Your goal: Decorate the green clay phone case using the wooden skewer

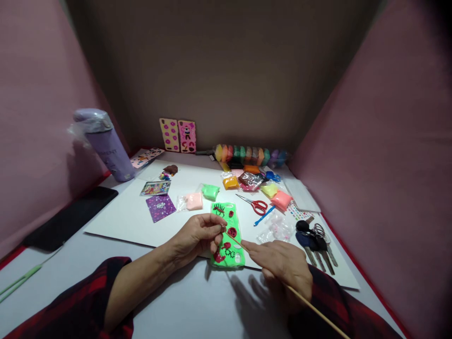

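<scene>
My left hand (197, 235) is closed in a pinch around a small brownish piece (223, 228), too small to make out clearly. A thin wooden stick (318, 310) runs under the palm and fingers of my right hand (282, 263), its tip meeting that piece. Below both hands lies a phone case (215, 256) covered in bright green clay. Red ladybird-like shapes, a red shape with black legs and rows of black dots decorate it. My left fingers hide part of the case's left side.
A white board (123, 226) carries red-handled scissors (257, 206), a blue modelling tool (264, 216), clay packets (211, 191) and a bunch of keys (316, 242). At left stand a purple bottle (113, 153) and a dark phone-like slab (70, 219). Two decorated cases (178, 136) lean behind.
</scene>
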Available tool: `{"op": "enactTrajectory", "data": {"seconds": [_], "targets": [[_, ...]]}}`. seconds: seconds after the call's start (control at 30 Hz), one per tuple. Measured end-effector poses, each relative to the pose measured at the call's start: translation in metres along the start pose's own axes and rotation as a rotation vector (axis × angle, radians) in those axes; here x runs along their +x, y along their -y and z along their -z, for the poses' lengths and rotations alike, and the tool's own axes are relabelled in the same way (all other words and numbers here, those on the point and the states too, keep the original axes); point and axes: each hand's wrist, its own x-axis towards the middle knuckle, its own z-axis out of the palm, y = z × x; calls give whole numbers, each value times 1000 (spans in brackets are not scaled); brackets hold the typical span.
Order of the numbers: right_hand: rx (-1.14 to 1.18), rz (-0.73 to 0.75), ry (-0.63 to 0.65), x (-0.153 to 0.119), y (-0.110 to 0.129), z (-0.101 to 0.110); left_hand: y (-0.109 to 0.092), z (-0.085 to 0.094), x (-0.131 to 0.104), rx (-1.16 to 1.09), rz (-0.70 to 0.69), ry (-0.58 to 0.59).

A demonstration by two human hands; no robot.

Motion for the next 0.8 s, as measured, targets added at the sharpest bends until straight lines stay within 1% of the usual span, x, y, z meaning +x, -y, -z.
{"op": "enactTrajectory", "data": {"seconds": [0.2, 0.57, 0.8], "targets": [[-15, 8, 3, -1, 1, 0, 1, 0, 0, -7, 12, 1], [-11, -1, -10, 1, 0, -2, 6, 3, 1, 0, -11, 19], [-13, 45, 21, 0, -3, 1, 3, 1, 1, 29, -9, -8]]}}
